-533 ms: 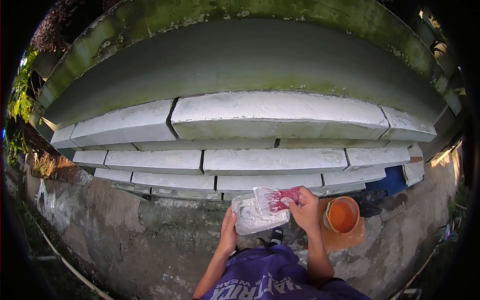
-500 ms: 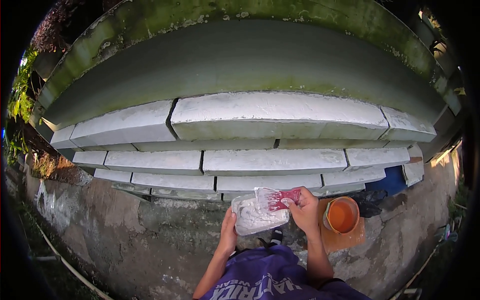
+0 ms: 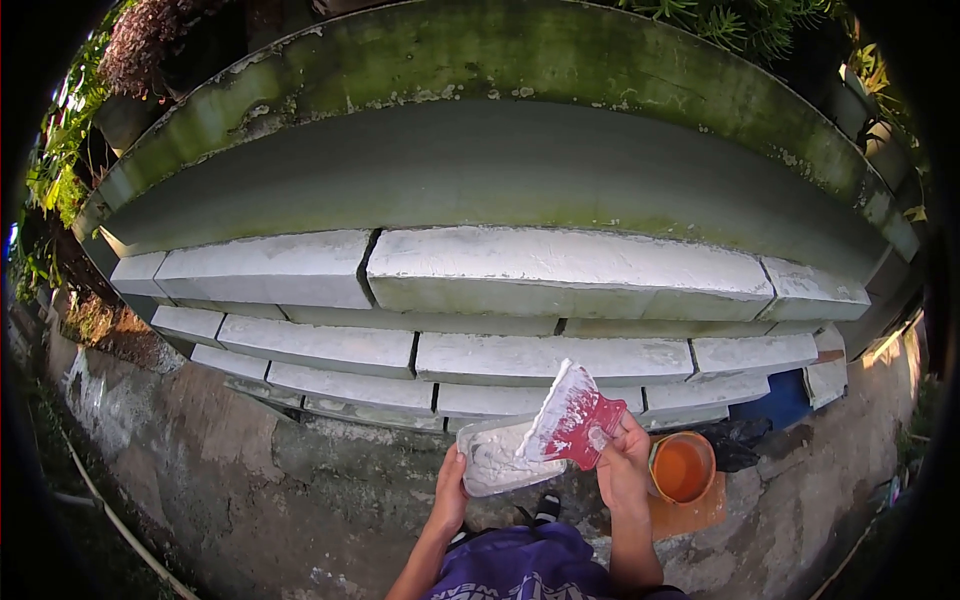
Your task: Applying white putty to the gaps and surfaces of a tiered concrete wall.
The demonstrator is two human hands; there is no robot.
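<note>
My right hand (image 3: 622,465) grips a red putty scraper (image 3: 580,430) by its narrow end. White paste coats the scraper's wide edge, which tilts up and to the left. My left hand (image 3: 450,488) is closed on the left side of a shallow clear plastic tray (image 3: 480,488). White paste (image 3: 500,452) lies spread over the tray's bottom. The scraper hangs over the tray's right part and hides some of it. Beyond both hands are stepped rows of white-coated blocks (image 3: 550,352); the top long block (image 3: 570,255) has a wet-looking bright coat.
An orange bucket (image 3: 684,468) stands on an orange-brown board (image 3: 695,515) to my right. Behind it lie a crumpled black plastic bag (image 3: 735,445) and a blue sheet (image 3: 775,397). A mossy wall (image 3: 480,60) rises at the back. Stained concrete ground (image 3: 220,450) surrounds my feet.
The scraper has lifted from the paste in the tray and turned, so its coated edge now points up-left. The view has tilted upward, showing more wall and plants.
</note>
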